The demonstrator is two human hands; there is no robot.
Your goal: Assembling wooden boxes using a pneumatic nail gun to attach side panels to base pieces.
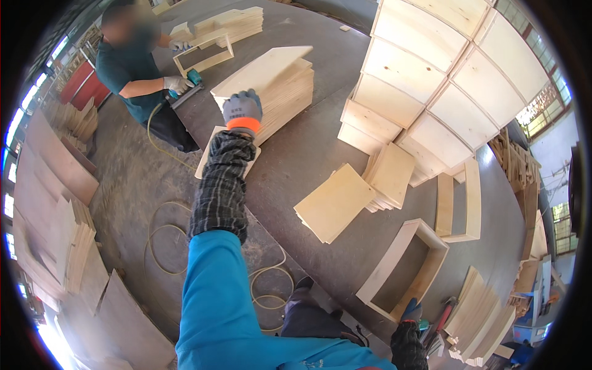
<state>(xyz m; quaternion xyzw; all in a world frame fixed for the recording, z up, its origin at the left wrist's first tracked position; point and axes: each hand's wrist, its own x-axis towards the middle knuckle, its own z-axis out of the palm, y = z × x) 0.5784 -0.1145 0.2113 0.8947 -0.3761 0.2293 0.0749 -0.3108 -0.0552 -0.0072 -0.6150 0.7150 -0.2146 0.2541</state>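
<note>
My left hand (243, 110), in a grey glove with an orange cuff, reaches to the far left. It grips the near end of the top wooden board (265, 69) on a tall stack, its fingers bent and the thumb hidden. Low at the right, my right hand (411, 310) closes on the near corner of a rectangular wooden frame (386, 262). Its lower fingers are hard to see. Right beside that hand is a teal tool (423, 325), partly hidden. Another pale board (205, 159) shows under my left forearm.
Piled wooden boxes (425, 74) rise at the far right. Flat panels (336, 200), a second frame (468, 203) and stacked strips (478, 314) lie on the dark table (283, 179). Across the left, a co-worker (132, 74) holds a teal nail gun (194, 77). Hoses (169, 246) coil on the floor.
</note>
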